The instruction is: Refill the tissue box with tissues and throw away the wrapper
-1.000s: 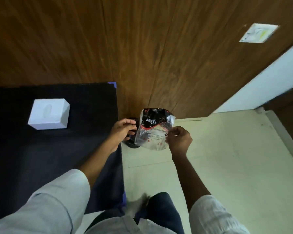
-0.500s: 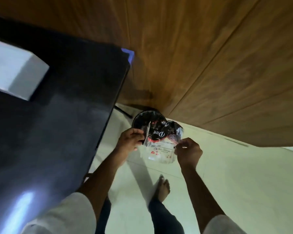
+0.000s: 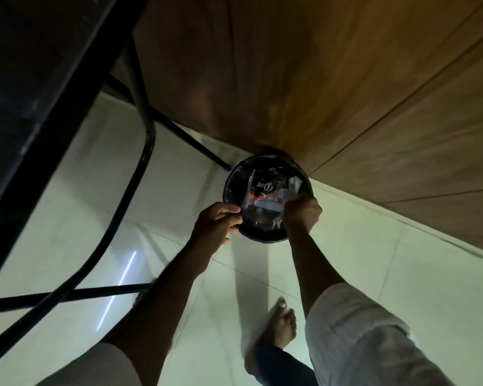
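Observation:
A clear plastic tissue wrapper (image 3: 268, 199) with black and red print hangs over the mouth of a round black bin (image 3: 265, 238) on the floor. My left hand (image 3: 218, 224) pinches its left edge and my right hand (image 3: 301, 211) pinches its right edge. Both hands hover over the bin's near rim. The white tissue box is out of view.
The black table edge (image 3: 53, 107) and its metal legs (image 3: 142, 112) fill the left side. A wood-panelled wall (image 3: 318, 79) stands right behind the bin. Pale floor tiles (image 3: 388, 260) surround it, and my bare foot (image 3: 279, 327) stands below the bin.
I have bent down toward the floor, so the bin looms larger and the tissue box has left the view. Both hands carried the wrapper down over the bin's opening.

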